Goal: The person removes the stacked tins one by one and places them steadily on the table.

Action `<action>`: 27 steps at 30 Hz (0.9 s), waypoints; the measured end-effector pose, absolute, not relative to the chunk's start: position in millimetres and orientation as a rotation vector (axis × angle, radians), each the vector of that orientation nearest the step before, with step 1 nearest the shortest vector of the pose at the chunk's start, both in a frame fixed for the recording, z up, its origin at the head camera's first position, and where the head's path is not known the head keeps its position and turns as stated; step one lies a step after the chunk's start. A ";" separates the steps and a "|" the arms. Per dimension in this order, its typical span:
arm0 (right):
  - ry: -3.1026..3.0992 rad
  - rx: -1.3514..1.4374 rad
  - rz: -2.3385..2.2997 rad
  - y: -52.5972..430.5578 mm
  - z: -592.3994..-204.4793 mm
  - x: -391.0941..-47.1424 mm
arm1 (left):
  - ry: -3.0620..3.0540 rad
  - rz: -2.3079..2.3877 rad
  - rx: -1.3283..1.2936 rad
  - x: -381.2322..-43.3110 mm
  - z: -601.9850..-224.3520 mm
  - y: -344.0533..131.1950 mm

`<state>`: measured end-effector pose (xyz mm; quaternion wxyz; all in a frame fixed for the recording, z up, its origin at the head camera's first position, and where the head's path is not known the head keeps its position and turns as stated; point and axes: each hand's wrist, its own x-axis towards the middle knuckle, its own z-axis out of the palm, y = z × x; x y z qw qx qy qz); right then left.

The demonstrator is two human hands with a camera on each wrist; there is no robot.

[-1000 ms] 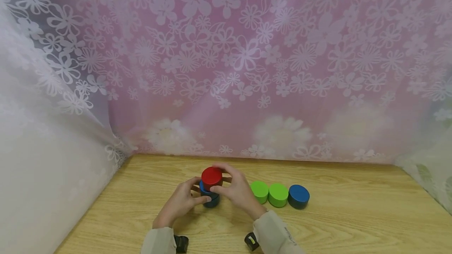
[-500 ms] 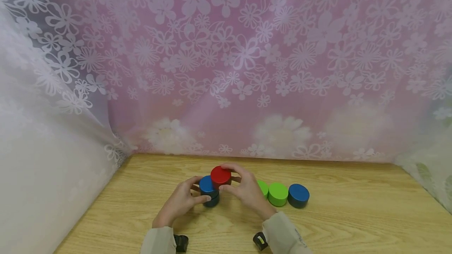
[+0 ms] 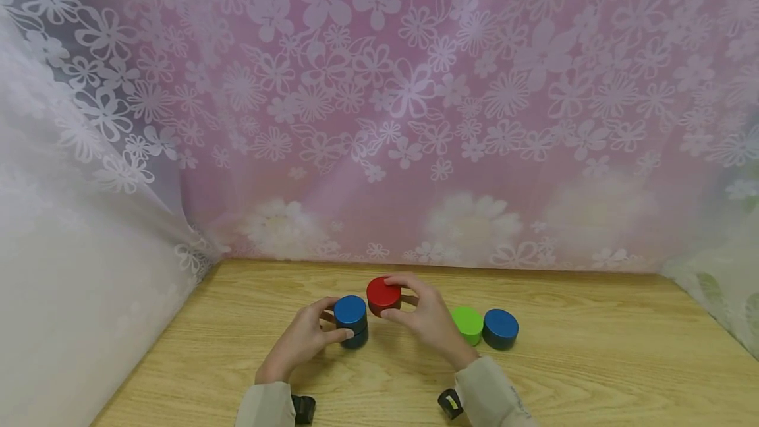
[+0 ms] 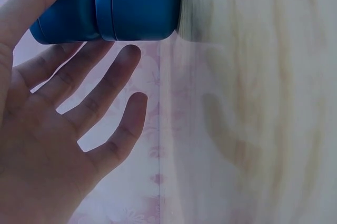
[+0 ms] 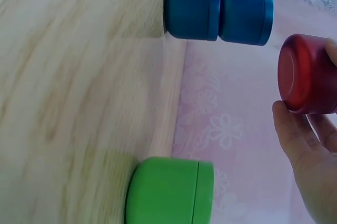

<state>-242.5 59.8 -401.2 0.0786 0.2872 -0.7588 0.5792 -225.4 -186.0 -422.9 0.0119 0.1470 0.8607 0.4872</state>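
Note:
Two small blue lidded tins stand one on top of the other; the upper blue tin [image 3: 350,309] lies between the thumb and fingers of my left hand [image 3: 304,338]. Below it, the lower blue tin [image 5: 187,8] rests on the table. My right hand [image 3: 431,321] grips a red tin [image 3: 383,293] by its side, held in the air just right of the stack and apart from it. In the right wrist view the red tin's underside [image 5: 288,74] is visible.
Right of the stack stand a green tin [image 3: 468,325] and another blue tin [image 3: 501,329] on the wooden table [image 3: 569,374]. My right hand and forearm cover the second green tin in the head view. A pink flowered curtain [image 3: 379,216] hangs behind.
My right hand has lifted the red tin off the top of the blue stack and carried it right, uncovering the upper blue lid. The left hand has stayed in place.

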 end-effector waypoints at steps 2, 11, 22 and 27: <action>-2.267 0.860 1.732 62.1 -400.1 -242.2 | 2.683 1.524 0.458 -225.3 -422.7 -186.4; -2.279 0.861 1.721 72.4 -396.7 -239.0 | 2.687 1.520 0.454 -224.2 -422.2 -188.0; -2.244 0.865 1.663 93.7 -397.8 -238.2 | 2.675 1.513 0.463 -225.8 -424.0 -187.6; -2.245 0.853 1.658 102.2 -396.8 -237.9 | 2.670 1.504 0.473 -225.9 -423.4 -187.9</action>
